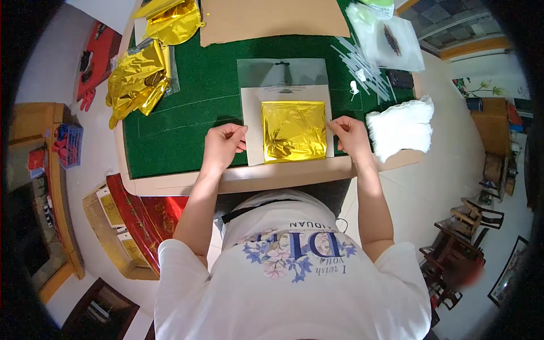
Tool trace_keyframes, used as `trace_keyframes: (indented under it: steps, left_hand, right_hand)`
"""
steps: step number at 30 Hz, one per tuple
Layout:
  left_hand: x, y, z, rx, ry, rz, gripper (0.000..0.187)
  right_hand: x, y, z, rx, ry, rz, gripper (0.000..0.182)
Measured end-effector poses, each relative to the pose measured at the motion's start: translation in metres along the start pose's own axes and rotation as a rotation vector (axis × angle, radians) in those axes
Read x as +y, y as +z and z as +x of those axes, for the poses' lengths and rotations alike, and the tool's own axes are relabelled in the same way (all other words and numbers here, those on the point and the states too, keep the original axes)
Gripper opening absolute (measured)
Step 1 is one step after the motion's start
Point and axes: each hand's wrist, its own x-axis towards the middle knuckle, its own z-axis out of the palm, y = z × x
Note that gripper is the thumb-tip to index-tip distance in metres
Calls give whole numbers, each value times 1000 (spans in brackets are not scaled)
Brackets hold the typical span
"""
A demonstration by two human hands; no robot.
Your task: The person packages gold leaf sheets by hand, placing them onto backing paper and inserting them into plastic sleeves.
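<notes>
A clear plastic bag [258,72] with a hang hole lies in front of me on the green mat. Inside it or under its film is a pale card [253,113], and a folded gold foil sheet [294,131] overlaps the card's lower part. My left hand [224,146] pinches the bag's left edge, thumb and forefinger together. On the opposite side my right hand [350,136] pinches the right edge at about the same height.
Crumpled gold foil pieces [139,82] lie at the left, and a cardboard sheet [272,22] at the back. To the right are thin white sticks [365,71], a dark case [400,79], clear plastic bags [405,42] and a white cloth-like bundle [401,129]. A cardboard box [122,226] stands below left.
</notes>
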Motion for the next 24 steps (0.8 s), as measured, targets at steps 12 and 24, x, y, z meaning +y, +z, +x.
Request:
trace_keyframes:
  steps: [12, 24]
  left_hand:
    - [-12, 4, -36, -35, -98, 15, 16]
    - [-16, 21, -40, -11, 111, -242, 83]
  right_hand:
    - [15, 1, -25, -19, 0, -4, 24]
    - [-9, 6, -51, -111, -183, -57, 92]
